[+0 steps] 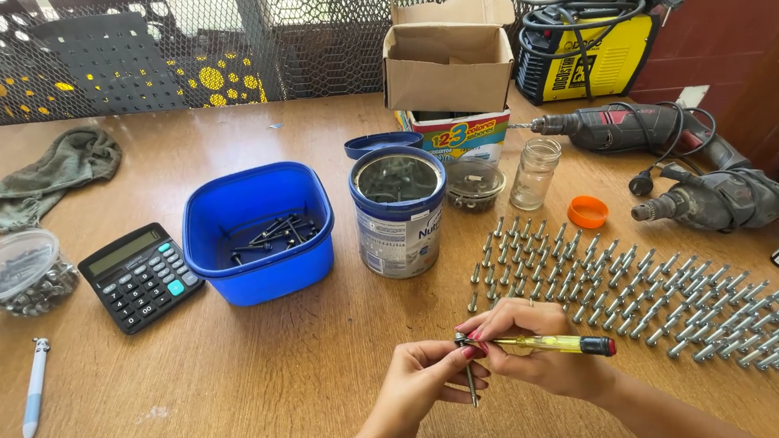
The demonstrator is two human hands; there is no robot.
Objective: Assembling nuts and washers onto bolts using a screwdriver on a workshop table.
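A bolt [470, 373] stands upright between the two hands, low in the head view and near the front edge of the wooden bench [235, 396]. The left hand [424, 378] is closed on it, thumb and fingertips pinching its shank near the head. The right hand [540, 347] is curled shut around a screwdriver [554, 343] with a clear yellow handle and a black end cap; the tool lies level, its tip meeting the bolt's head.

Just beyond and to the right of the hands, many bolts in slanted rows [645, 299] lie on the bench. Straight ahead of the hands stands an open round tin [399, 213] with a silver wall, a blue band and a printed label; its blue lid [380, 143] lies behind it. Left of the tin sits a blue plastic tub [257, 232] with dark screws in it, then a black calculator [140, 275], a clear cup of small metal parts [14, 274], and a white-and-blue pen [35, 388] far to the left of the hands.

Behind the tin stands an open brown cardboard box [448, 61] on a white carton [458, 136] with bright, many-coloured print. Right of it sits a yellow and black machine [598, 56] wrapped in black cable. Nearer, a glass jar [535, 174], an orange cap [587, 211] and two power drills [690, 171] lie to the right.
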